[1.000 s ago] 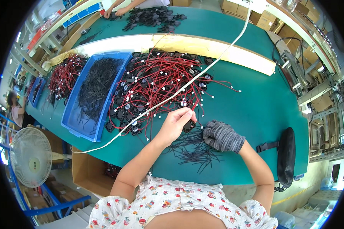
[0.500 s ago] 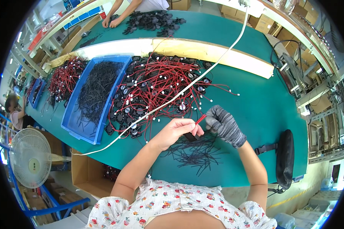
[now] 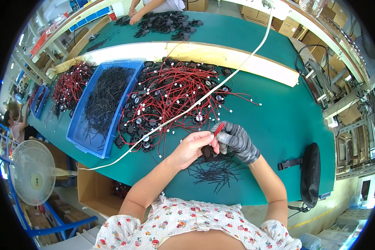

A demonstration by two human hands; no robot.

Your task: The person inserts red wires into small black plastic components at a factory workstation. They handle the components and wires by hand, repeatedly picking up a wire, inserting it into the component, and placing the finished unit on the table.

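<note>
My bare left hand (image 3: 191, 149) pinches a short bundle of red wires (image 3: 219, 128) between thumb and fingers, over the green table. My right hand (image 3: 238, 142), in a grey knitted glove, closes on the same wires right beside it, the fingers of both hands almost touching. Below the fingertips hangs a small black fan (image 3: 208, 153), partly hidden by my left hand. Loose thin black tubes (image 3: 217, 174) lie scattered on the table under my hands and nearer my body.
Ahead lies a heap of black fans with red wires (image 3: 175, 89). Left of it, a blue tray (image 3: 108, 143) holds many black tubes. A white cable (image 3: 187, 109) crosses the workspace. A black pouch (image 3: 310, 177) lies at right. Across a pale divider (image 3: 233, 58), another person's hands (image 3: 135, 17) work by black parts.
My right hand has come left and slightly down, closing in on the wires at my left fingers. The hanging fan shows more plainly. The other person's hands have shifted right.
</note>
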